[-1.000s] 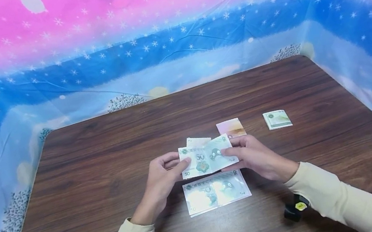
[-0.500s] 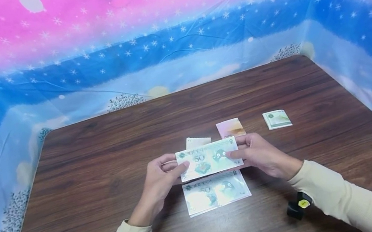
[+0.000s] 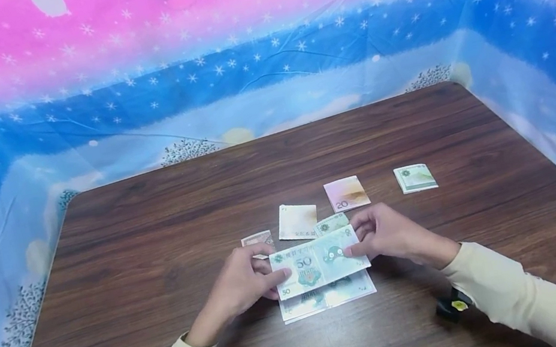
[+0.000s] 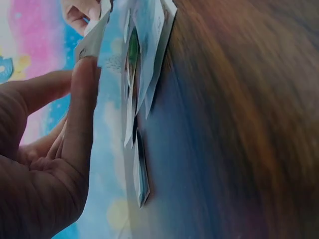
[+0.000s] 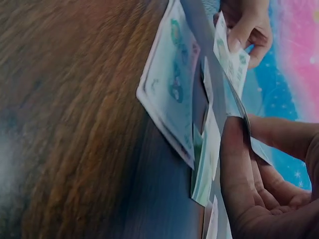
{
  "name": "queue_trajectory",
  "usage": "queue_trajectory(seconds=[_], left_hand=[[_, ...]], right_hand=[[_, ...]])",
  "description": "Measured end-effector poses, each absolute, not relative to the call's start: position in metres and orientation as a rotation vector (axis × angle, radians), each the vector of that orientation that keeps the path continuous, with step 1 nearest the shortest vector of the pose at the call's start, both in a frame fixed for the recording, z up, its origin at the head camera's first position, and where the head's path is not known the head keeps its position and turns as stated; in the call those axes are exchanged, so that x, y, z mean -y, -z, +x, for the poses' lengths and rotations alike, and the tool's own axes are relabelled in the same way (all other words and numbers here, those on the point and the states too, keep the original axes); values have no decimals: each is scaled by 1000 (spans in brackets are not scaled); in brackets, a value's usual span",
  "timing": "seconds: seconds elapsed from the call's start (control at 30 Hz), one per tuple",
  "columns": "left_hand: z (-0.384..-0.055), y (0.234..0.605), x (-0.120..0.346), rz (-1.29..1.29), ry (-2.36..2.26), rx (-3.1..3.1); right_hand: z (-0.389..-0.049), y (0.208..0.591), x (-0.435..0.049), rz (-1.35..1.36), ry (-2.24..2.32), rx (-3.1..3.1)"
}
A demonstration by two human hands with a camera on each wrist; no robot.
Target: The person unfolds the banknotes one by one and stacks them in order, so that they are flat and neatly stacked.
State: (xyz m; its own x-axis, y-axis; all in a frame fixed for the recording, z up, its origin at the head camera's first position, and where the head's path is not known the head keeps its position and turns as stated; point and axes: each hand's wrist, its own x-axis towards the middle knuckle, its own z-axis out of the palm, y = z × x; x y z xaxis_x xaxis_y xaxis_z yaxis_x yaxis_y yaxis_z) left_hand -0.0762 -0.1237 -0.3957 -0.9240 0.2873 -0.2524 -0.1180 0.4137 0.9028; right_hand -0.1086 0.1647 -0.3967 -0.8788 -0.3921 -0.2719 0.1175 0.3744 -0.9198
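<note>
Between my two hands a green 50 banknote (image 3: 299,270) is spread out, creased down its middle. My left hand (image 3: 240,279) pinches its left end, thumb on top and fingers beneath. At the right end my right hand (image 3: 388,235) pinches it the same way. Both wrist views show the banknote (image 5: 232,74) raised above the table. Below it lies a stack of flat green banknotes (image 3: 348,293), partly covered by the held one. Just beyond the held note is a folded green banknote (image 3: 331,224), with its near part hidden.
Folded notes lie farther back on the wooden table (image 3: 156,229): a brownish one (image 3: 257,238), a pale one (image 3: 297,220), a pink-orange 20 (image 3: 346,193) and a green one (image 3: 415,178). A patterned cloth (image 3: 260,61) hangs behind the table.
Both hands have brought the held 50 banknote nearer, over the flat stack. It was levelled out, then tilted again. The folded notes behind have come into fuller view.
</note>
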Motion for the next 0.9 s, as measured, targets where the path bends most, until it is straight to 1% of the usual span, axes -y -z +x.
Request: queue_trajectory(seconds=[0.23, 0.43, 0.9], left_hand=[[-72, 394, 124, 270, -1283, -2351], [-69, 394, 123, 345, -1096, -2429], [-66, 400, 118, 394, -943, -2580]], right_hand=[[-104, 403, -163, -434, 1377, -2275], [-100, 405, -161, -547, 1240, -2359], [-96, 413, -155, -608, 970, -2575]])
